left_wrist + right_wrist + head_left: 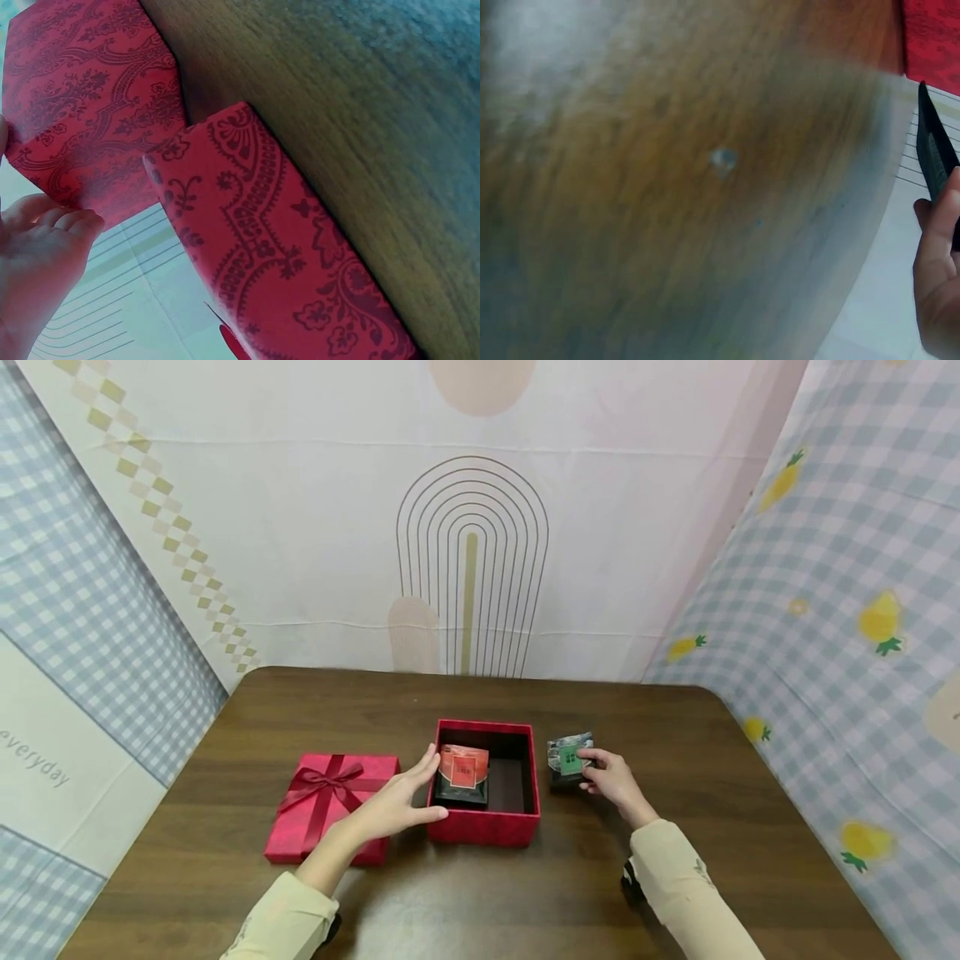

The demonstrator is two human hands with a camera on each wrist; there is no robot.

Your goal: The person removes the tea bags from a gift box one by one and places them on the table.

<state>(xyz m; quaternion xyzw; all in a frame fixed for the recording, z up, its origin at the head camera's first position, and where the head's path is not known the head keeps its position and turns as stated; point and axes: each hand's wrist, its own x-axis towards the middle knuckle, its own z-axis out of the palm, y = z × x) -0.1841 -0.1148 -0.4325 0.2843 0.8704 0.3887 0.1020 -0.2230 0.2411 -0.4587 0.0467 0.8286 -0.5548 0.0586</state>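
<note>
An uncovered red gift box (pixel 483 828) stands near the middle of the table. Inside, at its left, an orange and black sachet (pixel 462 772) leans upright. My left hand (pixel 393 802) rests against the box's left side, its fingers extended and thumb by the front corner. The left wrist view shows its fingers (pixel 71 221) at the edge of the patterned box (pixel 90 97). To the right of the box, my right hand (pixel 611 781) pinches a dark sachet with a green label (pixel 567 760). That sachet (pixel 934 146) appears edge-on in the right wrist view.
The red lid (pixel 300 814) with a ribbon bow lies left of the box, partly behind my left forearm. Brown wooden table (pixel 480 893) surrounds them. A patterned cloth (pixel 315 543) hangs behind the far edge, with checked cloth (pixel 847 610) on the right side.
</note>
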